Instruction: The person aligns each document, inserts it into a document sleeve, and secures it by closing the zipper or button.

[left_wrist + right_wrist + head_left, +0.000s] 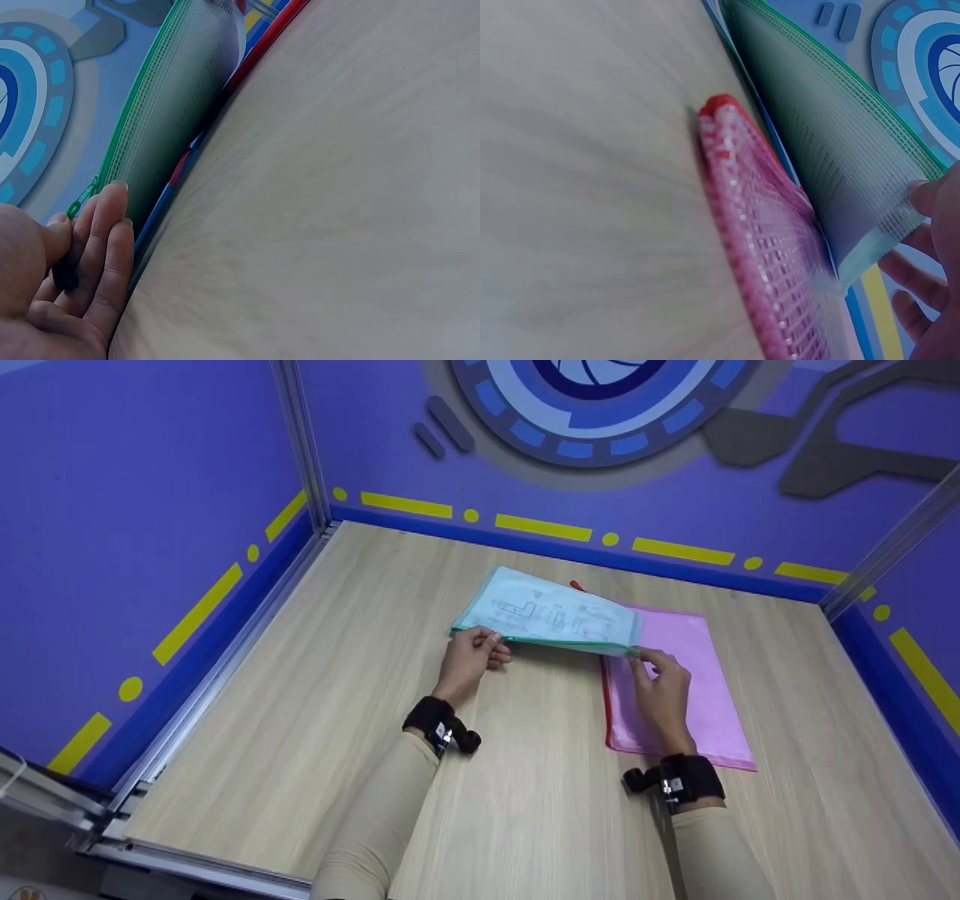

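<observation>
A green-edged zipper pouch holds a sheet with printed line drawings. Its near zipper edge is raised off the table. At the left part of that edge, my left hand pinches the green zipper pull between thumb and fingers; a small black piece shows among the fingers. My right hand pinches the pouch's right corner, thumb on the mesh side in the right wrist view. Below the right hand lies a pink mesh pouch with a red zipper edge, partly covered by the green one.
The wood-grain table is bounded by a purple wall at the back and side panels. A metal rail runs along its left edge. A small red tab sticks out behind the green pouch. Each wrist wears a strapped camera.
</observation>
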{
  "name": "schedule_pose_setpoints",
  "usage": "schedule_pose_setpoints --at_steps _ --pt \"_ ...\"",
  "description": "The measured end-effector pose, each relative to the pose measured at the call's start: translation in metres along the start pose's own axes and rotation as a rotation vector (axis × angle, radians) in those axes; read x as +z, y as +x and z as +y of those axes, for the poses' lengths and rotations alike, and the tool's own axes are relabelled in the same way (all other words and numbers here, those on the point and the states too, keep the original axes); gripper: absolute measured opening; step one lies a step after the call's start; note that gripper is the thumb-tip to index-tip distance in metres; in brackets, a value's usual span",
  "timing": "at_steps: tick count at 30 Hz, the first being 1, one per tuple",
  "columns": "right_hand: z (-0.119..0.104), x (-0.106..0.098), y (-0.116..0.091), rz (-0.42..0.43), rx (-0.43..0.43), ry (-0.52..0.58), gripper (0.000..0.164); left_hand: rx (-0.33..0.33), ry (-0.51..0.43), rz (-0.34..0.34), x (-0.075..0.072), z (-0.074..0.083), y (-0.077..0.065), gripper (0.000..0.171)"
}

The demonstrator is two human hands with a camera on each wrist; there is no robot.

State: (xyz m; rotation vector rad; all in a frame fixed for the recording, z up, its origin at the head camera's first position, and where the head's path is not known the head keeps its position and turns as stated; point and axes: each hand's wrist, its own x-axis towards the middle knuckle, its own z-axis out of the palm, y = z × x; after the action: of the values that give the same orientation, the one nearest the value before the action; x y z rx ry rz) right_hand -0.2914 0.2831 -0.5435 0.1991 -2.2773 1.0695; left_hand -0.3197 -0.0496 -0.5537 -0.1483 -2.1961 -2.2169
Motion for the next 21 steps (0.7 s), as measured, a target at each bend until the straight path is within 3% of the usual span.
schedule_pose_setpoints --at_steps 8,21 --pt "0.0008 -0.0009 0.0005 0.027 0.001 0.008 0.014 -0.003 -0.006 -0.001 -0.0012 -0.0001 0.0004 0.023" --pt "0.0081 -0.0064 0.0014 0.056 0.103 0.002 0.016 -0.015 -0.036 -0.016 -0.0030 -0.0012 0.0010 0.028"
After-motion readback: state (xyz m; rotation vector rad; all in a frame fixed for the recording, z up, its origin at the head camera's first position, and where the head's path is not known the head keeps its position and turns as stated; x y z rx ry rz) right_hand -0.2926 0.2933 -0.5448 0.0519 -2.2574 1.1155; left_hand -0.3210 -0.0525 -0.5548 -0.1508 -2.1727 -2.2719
